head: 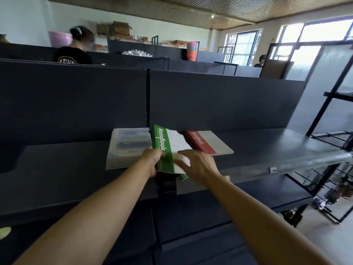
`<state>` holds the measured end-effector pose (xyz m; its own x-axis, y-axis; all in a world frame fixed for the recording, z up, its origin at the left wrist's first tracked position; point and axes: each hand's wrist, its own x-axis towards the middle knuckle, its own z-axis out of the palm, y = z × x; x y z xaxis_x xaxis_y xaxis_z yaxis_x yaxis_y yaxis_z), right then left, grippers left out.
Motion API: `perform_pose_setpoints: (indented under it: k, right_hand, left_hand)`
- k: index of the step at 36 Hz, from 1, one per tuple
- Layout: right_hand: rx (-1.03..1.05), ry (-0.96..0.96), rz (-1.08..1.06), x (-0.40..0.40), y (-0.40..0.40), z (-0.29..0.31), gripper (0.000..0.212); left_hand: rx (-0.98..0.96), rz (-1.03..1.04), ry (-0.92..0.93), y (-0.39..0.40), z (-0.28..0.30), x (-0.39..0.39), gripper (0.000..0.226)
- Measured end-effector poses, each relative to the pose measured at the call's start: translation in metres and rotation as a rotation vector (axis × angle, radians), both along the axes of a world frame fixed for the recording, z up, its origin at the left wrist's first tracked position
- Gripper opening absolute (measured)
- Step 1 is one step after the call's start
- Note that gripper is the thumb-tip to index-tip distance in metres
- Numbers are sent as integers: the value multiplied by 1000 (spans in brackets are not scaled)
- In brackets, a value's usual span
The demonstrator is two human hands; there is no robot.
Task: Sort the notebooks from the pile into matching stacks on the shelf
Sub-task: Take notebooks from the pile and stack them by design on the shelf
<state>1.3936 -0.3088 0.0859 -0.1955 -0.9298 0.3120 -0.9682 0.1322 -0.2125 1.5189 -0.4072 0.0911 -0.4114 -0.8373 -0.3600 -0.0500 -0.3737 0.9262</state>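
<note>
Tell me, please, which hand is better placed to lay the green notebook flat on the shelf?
Probably the left hand: it grips the green notebook at its near edge, between the blue stack and the red notebook. The right hand only rests on its white part.

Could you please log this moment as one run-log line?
left hand: grips green notebook | right hand: rests on it | left: blue stack | right: red notebook | shelf

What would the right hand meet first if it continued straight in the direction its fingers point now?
The right hand points up-left across the green notebook it already rests on. Going on, it would probably meet the left hand gripping that notebook's near edge, then the stack of pale notebooks. Depth is unclear.
</note>
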Motion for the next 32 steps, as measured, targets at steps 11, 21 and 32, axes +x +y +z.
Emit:
perform_pose_setpoints:
  k: [11,21,32]
  right_hand:
    - [-225,-1073,-290,-50,-30,25,63]
    - [-294,-1314,-273,-60,-35,10,22]
    - [-146,-1206,-201,-59,-35,-15,28]
  left_hand:
    - [-355,64,88,-10,16,-17,34]
    - [-486,82,36,1,1,-34,44]
    - [-502,130,-102,10,-36,-48,56]
